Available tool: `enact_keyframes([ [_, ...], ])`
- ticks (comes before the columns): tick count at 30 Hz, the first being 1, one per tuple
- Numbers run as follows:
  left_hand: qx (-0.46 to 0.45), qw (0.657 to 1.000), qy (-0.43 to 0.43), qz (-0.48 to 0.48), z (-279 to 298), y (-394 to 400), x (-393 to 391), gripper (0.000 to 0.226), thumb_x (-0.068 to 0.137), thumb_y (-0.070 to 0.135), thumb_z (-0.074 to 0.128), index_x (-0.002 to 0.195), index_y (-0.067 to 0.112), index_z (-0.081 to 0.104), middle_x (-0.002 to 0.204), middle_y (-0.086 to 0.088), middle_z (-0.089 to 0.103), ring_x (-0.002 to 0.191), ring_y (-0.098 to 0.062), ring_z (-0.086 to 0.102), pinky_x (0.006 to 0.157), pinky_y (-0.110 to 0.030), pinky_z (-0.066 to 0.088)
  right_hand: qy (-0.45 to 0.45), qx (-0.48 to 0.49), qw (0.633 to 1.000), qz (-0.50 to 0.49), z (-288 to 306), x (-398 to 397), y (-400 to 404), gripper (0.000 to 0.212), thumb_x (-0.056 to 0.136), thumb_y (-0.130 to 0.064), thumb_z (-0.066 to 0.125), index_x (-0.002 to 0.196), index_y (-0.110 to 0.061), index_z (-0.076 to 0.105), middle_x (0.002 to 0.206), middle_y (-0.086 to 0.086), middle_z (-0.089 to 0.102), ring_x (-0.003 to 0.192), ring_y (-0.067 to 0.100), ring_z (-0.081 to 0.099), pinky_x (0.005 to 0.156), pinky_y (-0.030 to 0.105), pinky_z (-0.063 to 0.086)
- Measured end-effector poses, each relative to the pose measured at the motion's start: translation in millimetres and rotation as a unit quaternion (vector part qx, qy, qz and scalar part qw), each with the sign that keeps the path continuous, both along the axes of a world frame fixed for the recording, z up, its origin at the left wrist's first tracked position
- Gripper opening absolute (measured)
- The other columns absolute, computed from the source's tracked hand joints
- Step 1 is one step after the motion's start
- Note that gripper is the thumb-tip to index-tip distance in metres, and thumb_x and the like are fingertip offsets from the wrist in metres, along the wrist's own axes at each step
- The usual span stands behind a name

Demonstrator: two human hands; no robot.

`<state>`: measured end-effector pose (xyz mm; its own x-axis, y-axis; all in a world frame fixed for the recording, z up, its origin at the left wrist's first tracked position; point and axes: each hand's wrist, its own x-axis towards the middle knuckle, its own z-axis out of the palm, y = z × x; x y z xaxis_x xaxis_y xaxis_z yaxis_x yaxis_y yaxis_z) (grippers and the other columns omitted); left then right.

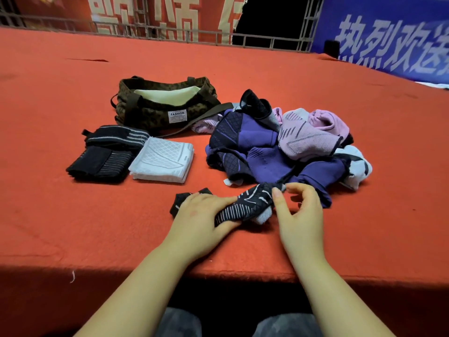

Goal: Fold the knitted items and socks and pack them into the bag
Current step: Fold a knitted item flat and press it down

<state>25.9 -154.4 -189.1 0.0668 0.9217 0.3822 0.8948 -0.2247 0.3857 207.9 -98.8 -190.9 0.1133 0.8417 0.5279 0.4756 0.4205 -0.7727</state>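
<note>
A red felt-covered table (73, 215) fills the view, and the bag (165, 103) serves as the landmark: a dark leopard-print duffel with brown straps, a pale lining showing through its gaping top and a white "FASHION" label on the side facing the person.

Just in front of the bag, toward the person, lie 2 folded stacks. The black folded knit (102, 156) with thin grey stripes sits to the left, and the white folded knit (164, 161) with a diamond texture lies touching its right edge.

To the right of the bag, with one bag strap running across its near edge, is a loose pile of unfolded knitwear (279, 147): purple pieces in the middle, pink ones on top at the right, a black piece poking up at the back and a white piece at the far right edge.

Well in front of the bag, near the table's front edge, a black sock (243, 205) with white dashes lies stretched across the felt. The left hand (201, 215) rests on its left part, fingers curled over the fabric and holding it down; a dark end of the sock sticks out beyond the knuckles. The right hand (298, 215) pinches the sock's right end between thumb and forefinger, the other fingers loosely curled above it.

Behind the bag, a metal railing (170, 32) runs along the table's far edge, with a red banner (60, 8) and a blue banner (388, 40) beyond.
</note>
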Motion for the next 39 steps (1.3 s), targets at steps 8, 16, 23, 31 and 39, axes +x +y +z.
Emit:
enact_keyframes([
  [8,0.021,0.990,-0.133,0.029,6.2,1.1,-0.5,0.037,0.087,0.051,0.057,0.118,0.031,0.059,0.110,0.008,0.068,0.100,-0.011,0.059,0.080,-0.019,0.035,-0.208,0.182,0.960,0.044,3.5,-7.9,-18.1,0.055,0.078,-0.054,0.058,0.123,-0.022,0.054,0.131,0.006,0.054,0.118,0.022,0.047,0.102,0.033,0.030],
  [16,-0.029,0.988,-0.147,-0.048,3.1,2.0,-4.6,0.052,0.080,0.059,0.033,0.107,0.028,0.065,0.093,0.008,0.068,0.086,-0.011,0.055,0.086,-0.031,0.038,-0.271,0.149,0.945,0.104,-0.4,-12.4,-14.4,0.040,0.084,-0.053,0.049,0.107,-0.025,0.066,0.120,-0.005,0.061,0.118,0.018,0.048,0.101,0.030,0.027],
  [23,-0.025,0.991,-0.131,-0.027,1.1,1.6,-1.2,0.054,0.082,0.060,0.026,0.104,0.031,0.066,0.084,0.003,0.065,0.084,-0.013,0.052,0.084,-0.029,0.036,-0.192,0.187,0.961,0.063,-1.5,-11.7,-8.7,0.024,0.087,-0.031,0.048,0.085,-0.016,0.067,0.095,-0.003,0.067,0.101,0.018,0.053,0.088,0.030,0.035],
  [31,0.087,0.991,-0.085,0.057,6.2,-4.7,0.8,0.042,0.089,0.048,0.034,0.093,0.021,0.067,0.073,-0.001,0.064,0.076,-0.024,0.057,0.077,-0.031,0.034,0.084,-0.004,0.995,-0.054,1.9,3.0,0.8,0.033,0.090,-0.028,0.040,0.081,-0.003,0.059,0.079,0.008,0.056,0.077,0.028,0.050,0.067,0.023,0.027],
  [39,0.050,0.957,-0.267,0.102,33.7,-23.4,1.1,0.026,0.088,0.048,0.044,0.088,0.033,0.065,0.079,0.012,0.069,0.078,-0.006,0.062,0.074,-0.026,0.045,0.108,-0.083,0.983,0.125,13.9,-10.4,-15.9,0.017,0.093,-0.022,0.057,0.098,-0.037,0.054,0.090,-0.010,0.064,0.083,-0.003,0.060,0.078,0.021,0.047],
])
